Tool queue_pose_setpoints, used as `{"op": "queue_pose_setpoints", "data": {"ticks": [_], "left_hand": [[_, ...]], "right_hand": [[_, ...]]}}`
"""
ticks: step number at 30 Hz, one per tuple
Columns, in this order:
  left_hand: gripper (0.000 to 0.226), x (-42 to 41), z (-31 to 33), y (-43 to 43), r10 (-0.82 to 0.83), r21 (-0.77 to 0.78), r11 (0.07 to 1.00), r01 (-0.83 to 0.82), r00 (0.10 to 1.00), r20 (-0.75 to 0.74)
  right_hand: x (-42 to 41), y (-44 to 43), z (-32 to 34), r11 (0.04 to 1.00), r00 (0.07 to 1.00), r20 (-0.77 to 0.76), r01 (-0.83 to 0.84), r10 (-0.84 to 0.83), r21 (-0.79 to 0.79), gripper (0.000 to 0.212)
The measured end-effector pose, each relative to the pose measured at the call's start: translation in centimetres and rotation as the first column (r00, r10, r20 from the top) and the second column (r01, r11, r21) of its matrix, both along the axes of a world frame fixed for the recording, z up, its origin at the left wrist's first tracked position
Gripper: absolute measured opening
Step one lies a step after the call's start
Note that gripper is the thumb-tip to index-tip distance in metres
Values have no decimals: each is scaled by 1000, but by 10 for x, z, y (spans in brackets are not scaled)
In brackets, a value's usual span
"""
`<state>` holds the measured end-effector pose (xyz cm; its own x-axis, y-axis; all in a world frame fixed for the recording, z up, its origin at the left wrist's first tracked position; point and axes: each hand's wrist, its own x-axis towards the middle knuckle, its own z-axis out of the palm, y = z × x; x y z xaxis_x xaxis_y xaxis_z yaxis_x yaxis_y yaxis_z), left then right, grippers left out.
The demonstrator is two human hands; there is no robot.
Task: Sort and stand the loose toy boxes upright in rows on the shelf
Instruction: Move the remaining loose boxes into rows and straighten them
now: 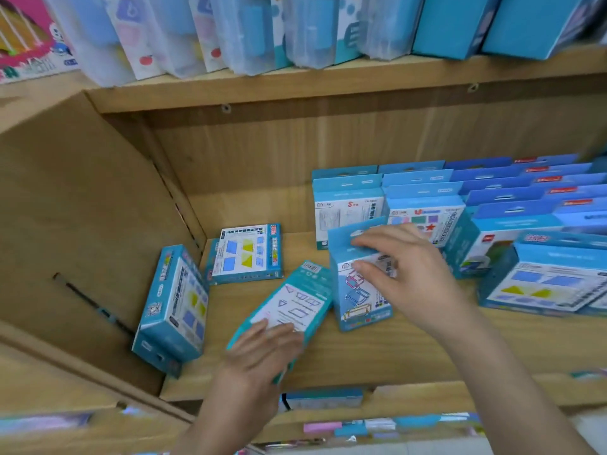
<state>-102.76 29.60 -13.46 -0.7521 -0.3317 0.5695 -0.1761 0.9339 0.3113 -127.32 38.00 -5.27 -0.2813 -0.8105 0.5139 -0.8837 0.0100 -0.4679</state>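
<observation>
Cardboard, judged light, stiff and slick, favours edge grips: left hand [262, 353] fingers clamp the tilted box [295, 300] at 6 o'clock on the shelf [410, 353]; right hand [407, 274] fingers pinch the top of the upright box [358, 297], beside it at 3 o'clock.

Clear plastic packs [249, 34], pink box [23, 37], both overhead

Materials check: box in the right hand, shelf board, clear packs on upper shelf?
Box in right hand: likely printed paperboard, light gloss; crisp folds, hang tab.
Shelf board: wood or wood-look laminate, matte; visible grain.
Upper packs: probably frosted plastic; contents show through hazily.
</observation>
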Motion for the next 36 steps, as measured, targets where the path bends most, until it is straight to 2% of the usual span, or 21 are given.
{"op": "queue_pose_setpoints", "data": {"ticks": [2,4,6,8,12,14,15,17,20,22,28,33,36], "left_hand": [[50,3,-16,1,-29,43,999,22,986,165],[48,7,-17,2,-27,135,991,-12,959,282],[50,7,-9,5,-7,215,974,-70,942,337],[60,3,4,11,-17,310,947,-88,946,323],[74,-39,36,16,50,498,854,-150,977,208],[83,-73,40,13,-14,660,747,-76,991,130],[82,-89,38,11,-28,744,667,-30,997,66],[69,-112,33,10,57,859,513,1,998,-35],[40,-127,31,19,125,948,312,58,987,-101],[27,-132,32,26,137,973,215,85,984,-116],[20,-143,34,40,95,980,176,96,989,-114],[21,-151,28,47,90,980,160,116,987,-131],[30,-153,24,46,91,977,137,161,981,-174]], "right_hand": [[-2,6,-3,1000,998,-54,28,-28,-1,33],[-2,9,-7,997,996,-43,73,-72,4,33],[-2,10,-10,998,991,122,55,-56,10,31],[-2,12,-15,1000,944,329,-26,20,15,34],[-1,15,-26,993,865,493,-113,87,24,55],[2,15,-32,988,771,623,-154,132,-20,66],[3,15,-35,987,745,651,-151,146,-48,70],[0,18,-42,990,692,708,-97,141,-102,70],[-11,28,-40,989,504,858,52,93,-138,50],[-17,36,-41,989,454,890,101,49,-106,37],[-28,53,-46,988,411,911,148,-24,-41,31],[-37,61,-50,987,461,887,153,-33,-43,32],[-40,65,-50,989,485,874,141,-36,-37,33]]}}
